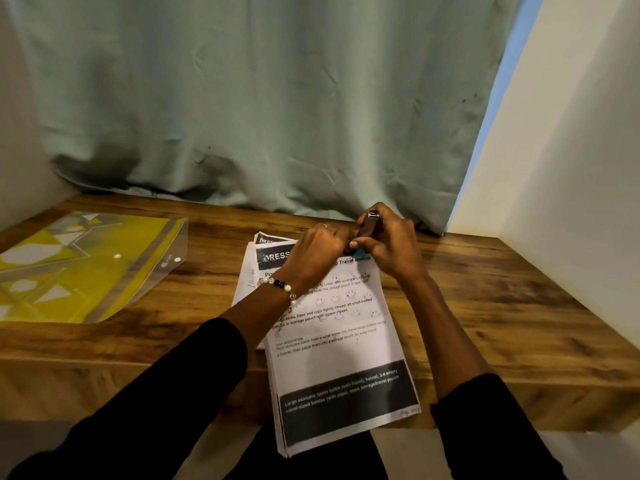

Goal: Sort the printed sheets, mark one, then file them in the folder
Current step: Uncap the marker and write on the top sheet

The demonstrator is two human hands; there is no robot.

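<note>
Printed sheets (332, 344) lay in a loose stack at the middle of the wooden table (502, 306), their near end overhanging the table's front edge toward my lap. Smiley stamps showed faintly across the top sheet's text. Over the far end of that stack, my right hand (388, 247) curled around a dark stamp-like marker (367, 226) with a metal clip at its top, holding it tilted. My left hand (320, 252), a beaded bracelet (278, 285) on its wrist, pinched at the marker's lower end, where something blue showed; the two hands touched there. To the far left, the yellow-patterned clear folder (83, 268) lay flat on the table, well apart from the sheets. A pale green curtain (270, 98) hung behind.
</note>
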